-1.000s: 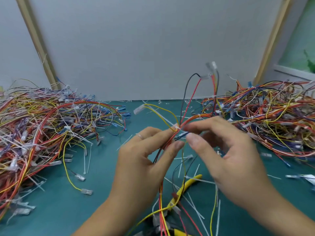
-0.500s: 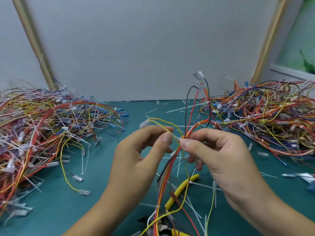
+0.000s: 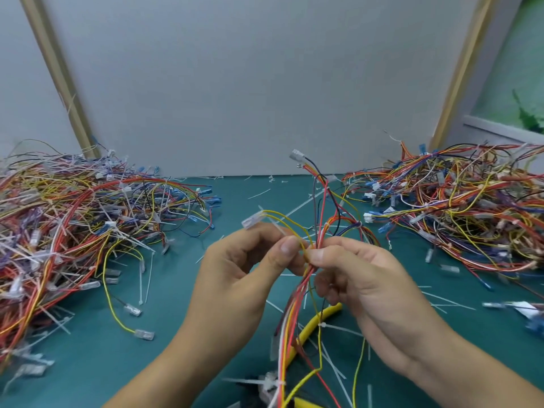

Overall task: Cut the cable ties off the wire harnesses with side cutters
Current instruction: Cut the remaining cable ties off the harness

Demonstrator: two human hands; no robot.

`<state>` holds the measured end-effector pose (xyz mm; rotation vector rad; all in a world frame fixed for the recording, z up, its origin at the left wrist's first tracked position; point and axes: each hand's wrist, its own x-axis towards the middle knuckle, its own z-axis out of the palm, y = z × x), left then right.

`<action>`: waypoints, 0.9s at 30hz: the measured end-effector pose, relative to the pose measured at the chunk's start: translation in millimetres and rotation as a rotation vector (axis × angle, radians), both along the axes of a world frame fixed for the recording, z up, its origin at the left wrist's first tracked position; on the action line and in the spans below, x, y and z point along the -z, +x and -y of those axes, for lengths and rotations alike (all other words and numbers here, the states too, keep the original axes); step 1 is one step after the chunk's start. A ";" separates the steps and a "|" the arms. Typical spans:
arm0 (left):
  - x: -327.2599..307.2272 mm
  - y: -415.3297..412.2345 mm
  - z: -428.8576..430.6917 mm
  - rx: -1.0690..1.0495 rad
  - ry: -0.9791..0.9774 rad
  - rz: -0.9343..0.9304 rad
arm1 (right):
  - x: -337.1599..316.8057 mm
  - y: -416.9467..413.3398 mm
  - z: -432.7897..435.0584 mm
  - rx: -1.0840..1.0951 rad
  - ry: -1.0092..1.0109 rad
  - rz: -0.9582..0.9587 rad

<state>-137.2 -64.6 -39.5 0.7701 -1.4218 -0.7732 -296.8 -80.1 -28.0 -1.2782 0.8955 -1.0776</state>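
Observation:
I hold one wire harness (image 3: 323, 213) of red, yellow and black wires upright over the green table. My left hand (image 3: 244, 278) pinches its yellow wires near a clear connector (image 3: 252, 221). My right hand (image 3: 362, 278) pinches the bundle just right of that. A white cable tie (image 3: 327, 225) wraps the bundle above my fingers. Another white cable tie (image 3: 272, 382) binds the wires near the bottom edge. The side cutters' yellow handle (image 3: 316, 326) lies on the table under my hands, partly hidden.
A big heap of harnesses (image 3: 73, 231) fills the left side. A second heap (image 3: 459, 213) covers the right. Cut cable ties (image 3: 145, 278) are strewn over the green table (image 3: 97, 366). A grey wall stands behind.
Both hands have dropped lower and closer together. The harness top has swung left, and the clear connector sits just above my left fingers.

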 end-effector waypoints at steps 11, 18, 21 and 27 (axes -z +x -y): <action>4.2 -8.8 -1.0 0.032 0.060 -0.138 | -0.1 3.9 -0.3 0.081 0.033 0.026; 3.7 -4.6 0.5 0.074 0.063 -0.098 | 0.5 1.1 2.1 0.071 0.006 0.040; -3.8 10.0 3.3 0.072 0.021 0.152 | 1.8 -3.0 4.0 0.046 -0.070 0.013; 1.0 11.4 9.2 -0.140 0.080 0.344 | 7.1 2.2 -1.7 -0.081 -0.284 -0.120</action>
